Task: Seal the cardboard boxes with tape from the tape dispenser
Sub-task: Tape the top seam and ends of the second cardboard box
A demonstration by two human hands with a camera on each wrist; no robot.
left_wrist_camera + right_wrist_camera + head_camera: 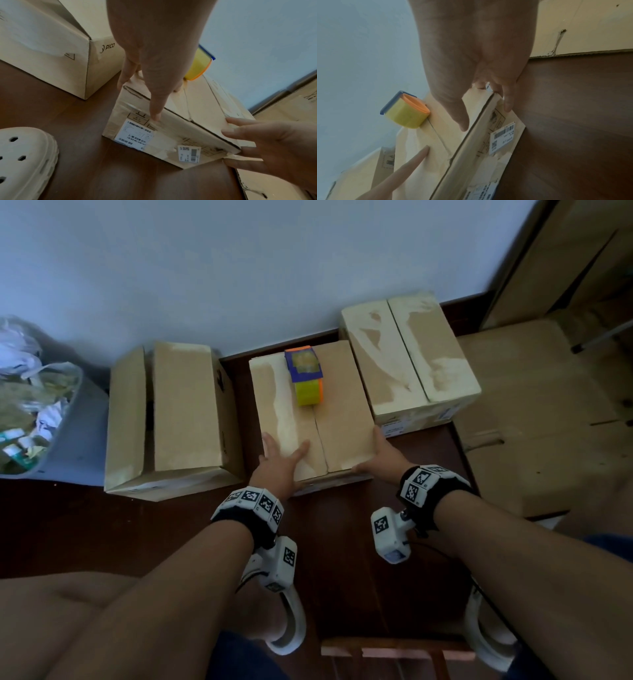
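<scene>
Middle box (308, 419): largest item in play; sits on the dark floor between two other cartons, its long axis running from the person toward the wall. Both top flaps lie down and meet in a centre seam along that same axis; no tape shows over the near part of the seam.
Left box (171, 419): just beside the middle one, flaps not fully together, a dark gap showing.
Right box (407, 354): set further back against the wall, flaps closed.
Left hand (281, 460): fingers straight and spread, flat on the near left flap, thumb over the front edge; holds nothing.
Right hand (380, 453): fingers relaxed and extended, cupping the near right corner, thumb on top; not clamped on anything.
Hands, relation: apart, one on each side of the seam.
Tape dispenser (306, 374): blue frame, orange hub, yellow roll; rests on the far half of the middle box, straddling the seam, beyond both hands. Long axis follows the seam; roll end points toward the person.
Nearer hand: roughly equal; the reach looks straight forward for either.
Judgement: the box is being steadied; taping not yet begun.
</scene>
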